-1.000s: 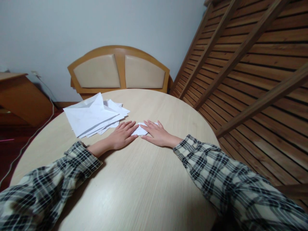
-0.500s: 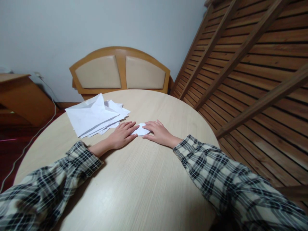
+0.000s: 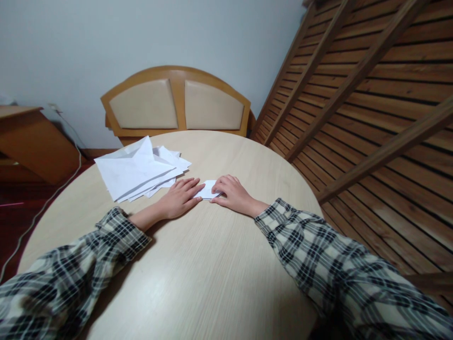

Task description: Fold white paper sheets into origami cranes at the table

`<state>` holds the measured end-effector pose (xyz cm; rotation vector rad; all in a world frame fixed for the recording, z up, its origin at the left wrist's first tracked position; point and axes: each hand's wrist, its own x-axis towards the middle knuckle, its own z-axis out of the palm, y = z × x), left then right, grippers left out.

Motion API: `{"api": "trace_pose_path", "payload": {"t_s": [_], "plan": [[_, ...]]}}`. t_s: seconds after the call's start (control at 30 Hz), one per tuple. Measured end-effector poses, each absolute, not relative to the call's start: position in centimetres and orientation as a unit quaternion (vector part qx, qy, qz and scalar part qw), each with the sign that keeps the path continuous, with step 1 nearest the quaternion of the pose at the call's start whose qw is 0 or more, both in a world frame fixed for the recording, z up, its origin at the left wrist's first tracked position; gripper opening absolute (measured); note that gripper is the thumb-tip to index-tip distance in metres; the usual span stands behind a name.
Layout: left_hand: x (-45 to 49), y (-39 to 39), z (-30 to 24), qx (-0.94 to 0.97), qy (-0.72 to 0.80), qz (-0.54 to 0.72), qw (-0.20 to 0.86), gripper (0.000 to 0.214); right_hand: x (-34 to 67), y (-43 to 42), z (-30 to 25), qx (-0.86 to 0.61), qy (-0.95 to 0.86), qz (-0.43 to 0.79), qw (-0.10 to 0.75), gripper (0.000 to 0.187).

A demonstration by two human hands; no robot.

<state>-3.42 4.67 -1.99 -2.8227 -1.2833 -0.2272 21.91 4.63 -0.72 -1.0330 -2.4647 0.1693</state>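
Resting low and palm down at the centre of the frame, your left hand (image 3: 180,197) has its fingers slightly spread, their tips on the left end of a small folded paper (image 3: 208,190). Your right hand (image 3: 233,196) is curled over the paper's right end, fingers bent, thumb at the near edge; whether it pinches the sheet cannot be determined. The folded paper is white and lies between your two hands, just above the middle of the tabletop. Your plaid left sleeve (image 3: 116,231) enters from the lower left, your plaid right sleeve (image 3: 286,226) from the lower right. The round table (image 3: 212,274) has a pale wood-grain surface. Just beyond your left hand, left of centre, a stack of white sheets (image 3: 134,172) lies unevenly overlapped, creases visible on the top one. Past the table's far edge, a wooden panel (image 3: 180,108) with two beige pads stands before a pale wall (image 3: 177,33). Dark slatted boards (image 3: 371,118) fill the upper right. At the left edge you have a brown cabinet (image 3: 31,141) and a light cable (image 3: 46,203).
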Motion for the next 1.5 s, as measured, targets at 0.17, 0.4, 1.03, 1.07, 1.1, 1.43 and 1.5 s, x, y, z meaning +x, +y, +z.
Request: {"api": "trace_pose_path", "payload": {"t_s": [0.17, 0.4, 1.03, 1.07, 1.1, 1.43, 1.5], "plan": [[-3.4, 4.7, -1.9, -0.908, -0.412, -0.077, 0.008, 0.068, 22.0, 5.1, -0.9, -0.381, -0.890, 0.087, 0.234, 0.028], [-3.6, 4.9, -2.4, -0.907, -0.410, -0.096, 0.011, 0.065, 22.1, 5.3, -0.7, -0.382, -0.888, 0.098, 0.238, 0.022], [-3.4, 4.8, -2.1, -0.908, -0.409, -0.090, 0.005, 0.065, 23.3, 6.9, -1.5, -0.309, -0.904, 0.135, 0.262, 0.016], [-3.4, 4.8, -2.1, -0.908, -0.410, -0.090, 0.005, 0.065, 23.3, 6.9, -1.5, -0.305, -0.904, 0.136, 0.265, 0.016], [-3.4, 4.8, -2.1, -0.908, -0.410, -0.089, 0.006, 0.065, 23.3, 7.0, -1.5, -0.303, -0.904, 0.136, 0.268, 0.016], [-3.3, 4.7, -1.8, -0.907, -0.413, -0.080, -0.002, 0.064, 23.2, 6.7, -1.0, -0.326, -0.886, 0.163, 0.287, 0.013], [-3.2, 4.6, -1.8, -0.907, -0.412, -0.082, -0.002, 0.064, 23.1, 6.7, -0.9, -0.335, -0.882, 0.162, 0.289, 0.013]]}}
